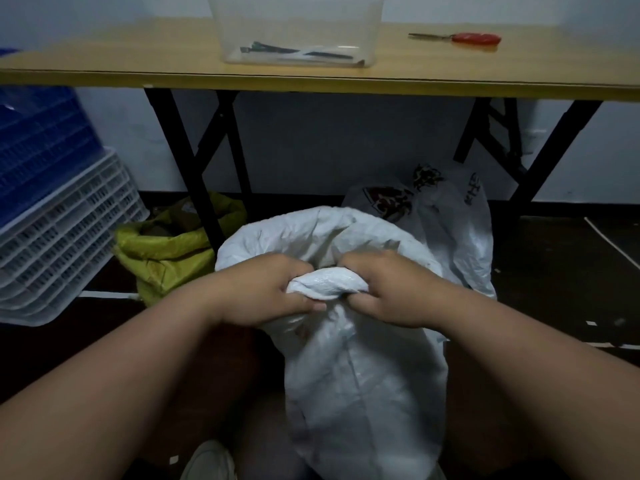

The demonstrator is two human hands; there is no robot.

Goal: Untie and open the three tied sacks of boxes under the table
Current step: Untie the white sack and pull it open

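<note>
Both hands were clenched on one fold of cloth: the left hand (273,289) and the right hand (384,289) each had fingers and thumb curled round the near lip of the white sack (360,375), which stood on the floor between the person's knees, in front of the table (311,81). Between the two fists a short roll of the woven fabric bulged, running left to right, so the lip's long axis lay across the body, with neither hand nearer than the other. Beyond the fists the far rim rose in a loose arch, and a dark gap showed under it; no cord was visible at the mouth, so this sack appeared already untied and part open. Judging from that, the coming move would turn on drawing the fists apart along that left-right line, or rolling the lip down toward the body, to widen the mouth.

To the far left, beside a table leg, a yellow-green sack (166,251) sat with its mouth gaping. To the far right, behind the white one, a printed white sack (450,230) slumped under the table; whether it was tied could not be told. Red-handled scissors (464,38) and a clear plastic tub (298,29) rested on the tabletop.
</note>
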